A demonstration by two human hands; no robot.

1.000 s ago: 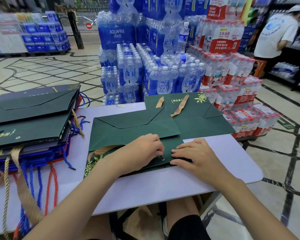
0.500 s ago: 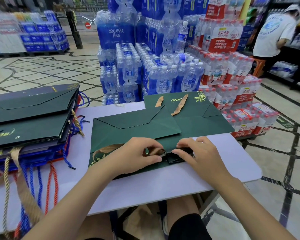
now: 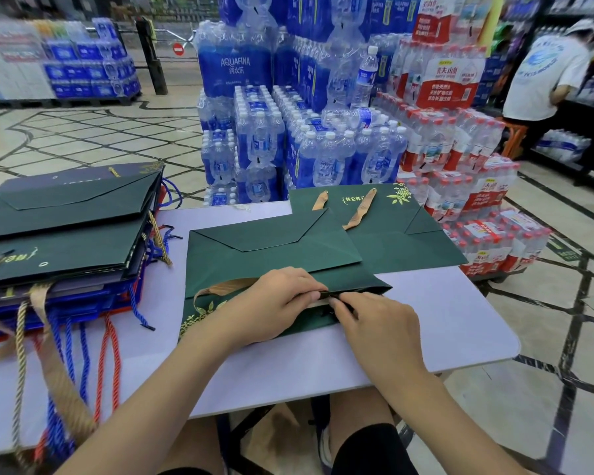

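The left hand (image 3: pixel 275 303) and the right hand (image 3: pixel 378 323) meet fingertip to fingertip at the upper edge of a flat green paper bag (image 3: pixel 271 255) lying on the desk (image 3: pixel 460 323). Each grip is nearly closed. The left fingers curl over and pinch the bag's edge, and the right thumb and forefinger pinch a dark strip of that same edge (what exactly the strip is cannot be told, as the fingers cover most of it). The bag spreads away from the grip towards the far side, its folded base showing a pointed flap. Its tan ribbon handle (image 3: pixel 227 287) loops out just left of the left-hand grip, partly under the wrist. Beyond the grip and a little to its right lies a second green bag (image 3: pixel 408 241), partly tucked under the first. Well to the left of the grip sits a stack of flat bags (image 3: pixel 66 234) with blue, red and gold cord handles hanging over the desk's near edge. Far beyond the grip, on the floor, stand blue-labelled water bottles (image 3: pixel 306 149) and red-labelled bottle packs (image 3: pixel 460 149). Further right a person in a white shirt (image 3: pixel 542 80) faces a shelf.
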